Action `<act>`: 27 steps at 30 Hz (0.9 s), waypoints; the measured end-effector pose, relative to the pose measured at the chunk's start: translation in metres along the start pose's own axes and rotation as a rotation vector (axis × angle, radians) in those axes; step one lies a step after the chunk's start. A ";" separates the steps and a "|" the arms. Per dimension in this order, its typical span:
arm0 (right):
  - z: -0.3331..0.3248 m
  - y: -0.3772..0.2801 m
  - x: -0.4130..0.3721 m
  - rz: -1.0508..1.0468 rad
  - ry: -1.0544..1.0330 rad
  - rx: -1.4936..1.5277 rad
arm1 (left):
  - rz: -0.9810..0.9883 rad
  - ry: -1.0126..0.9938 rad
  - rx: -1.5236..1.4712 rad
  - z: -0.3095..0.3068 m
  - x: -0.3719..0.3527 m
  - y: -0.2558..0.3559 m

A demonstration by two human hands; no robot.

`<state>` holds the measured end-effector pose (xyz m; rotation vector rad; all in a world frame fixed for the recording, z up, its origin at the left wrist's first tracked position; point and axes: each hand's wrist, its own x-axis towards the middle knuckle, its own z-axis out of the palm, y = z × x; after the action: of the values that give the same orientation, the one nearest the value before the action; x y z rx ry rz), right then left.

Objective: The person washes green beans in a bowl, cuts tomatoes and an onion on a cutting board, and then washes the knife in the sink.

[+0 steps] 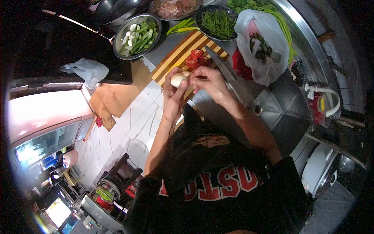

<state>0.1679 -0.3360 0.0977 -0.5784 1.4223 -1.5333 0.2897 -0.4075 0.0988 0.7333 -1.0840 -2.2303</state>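
Note:
A pale peeled-looking onion (178, 80) is held in my left hand (174, 95), with the fingers and thumb closed around it. My right hand (212, 84) is at the onion's right side, its thumb and fingertips pinched together; what they grip is too small to make out. Both hands are over the near edge of a striped wooden cutting board (177, 54). Cut red tomatoes (192, 62) lie on the board just beyond the hands. A large knife (219, 62) rests across the board's right side, its handle end partly hidden near my right wrist.
Behind the board are a steel bowl of cut green and white vegetables (136, 37), long chilies (182, 27), a dark bowl of green beans (218, 24) and a bowl of meat (175, 8). A plastic bag (269, 66) stands right, beside a metal sink (272, 109).

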 end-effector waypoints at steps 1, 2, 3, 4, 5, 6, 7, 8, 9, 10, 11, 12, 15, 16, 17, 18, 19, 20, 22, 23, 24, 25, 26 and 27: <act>0.004 0.000 -0.003 -0.041 0.012 -0.042 | 0.001 0.002 0.000 -0.002 0.000 -0.002; 0.005 0.003 -0.004 -0.099 -0.007 -0.142 | -0.006 0.027 -0.004 -0.003 0.002 -0.005; 0.003 0.003 -0.003 -0.099 -0.006 -0.142 | -0.014 0.050 -0.007 -0.005 0.005 -0.008; 0.000 -0.002 -0.003 -0.040 -0.032 -0.091 | -0.015 0.049 -0.007 -0.003 0.006 -0.004; -0.004 -0.005 -0.003 0.019 -0.057 -0.039 | -0.082 0.016 -0.181 -0.003 0.008 0.002; -0.012 -0.003 -0.001 0.071 -0.091 0.021 | -0.149 -0.018 -0.354 -0.003 0.010 0.008; -0.017 -0.004 0.001 0.067 -0.090 0.021 | -0.147 -0.022 -0.352 -0.007 0.013 0.009; -0.022 -0.004 0.002 0.120 -0.148 0.097 | -0.231 -0.096 -0.413 -0.011 0.014 0.008; -0.025 -0.004 0.003 0.174 -0.206 0.174 | -0.315 -0.169 -0.472 -0.015 0.014 0.007; -0.027 -0.007 0.003 0.166 -0.171 0.197 | -0.349 -0.149 -0.562 -0.011 0.013 0.010; -0.029 -0.011 0.003 0.164 -0.171 0.199 | -0.349 -0.151 -0.559 -0.015 0.012 0.010; -0.032 -0.015 0.004 0.130 -0.085 0.159 | -0.363 -0.189 -0.646 -0.021 0.013 0.009; -0.035 -0.023 0.002 0.077 -0.020 0.085 | -0.380 -0.182 -0.761 -0.021 0.018 0.013; -0.033 -0.027 0.000 0.065 -0.026 0.142 | -0.343 -0.125 -0.730 -0.017 0.018 0.016; -0.033 -0.029 -0.002 0.053 -0.034 0.197 | -0.305 -0.070 -0.698 -0.014 0.018 0.018; -0.034 -0.027 0.000 0.053 -0.033 0.198 | -0.305 -0.070 -0.698 -0.016 0.018 0.015; -0.035 -0.026 0.002 -0.014 -0.025 0.188 | -0.282 -0.053 -0.702 -0.017 0.018 0.012; -0.036 -0.025 0.003 -0.081 -0.018 0.178 | -0.260 -0.036 -0.705 -0.018 0.019 0.009; -0.034 -0.025 0.004 -0.148 -0.013 0.178 | -0.288 -0.013 -0.652 -0.019 0.020 0.006; -0.032 -0.027 0.005 -0.216 -0.009 0.178 | -0.315 0.010 -0.598 -0.018 0.021 0.007; -0.031 -0.029 0.004 -0.216 -0.009 0.178 | -0.310 -0.017 -0.591 -0.016 0.020 0.006; -0.029 -0.033 0.001 -0.213 -0.020 0.039 | -0.311 -0.017 -0.591 -0.016 0.019 0.008; -0.028 -0.035 -0.001 -0.208 -0.029 -0.100 | -0.306 -0.030 -0.602 -0.015 0.019 0.009; -0.026 -0.033 -0.003 -0.206 -0.027 -0.100 | -0.300 -0.044 -0.613 -0.015 0.019 0.010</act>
<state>0.1367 -0.3240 0.1238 -0.8257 1.4610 -1.6136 0.2890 -0.4332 0.0945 0.6005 -0.2679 -2.6382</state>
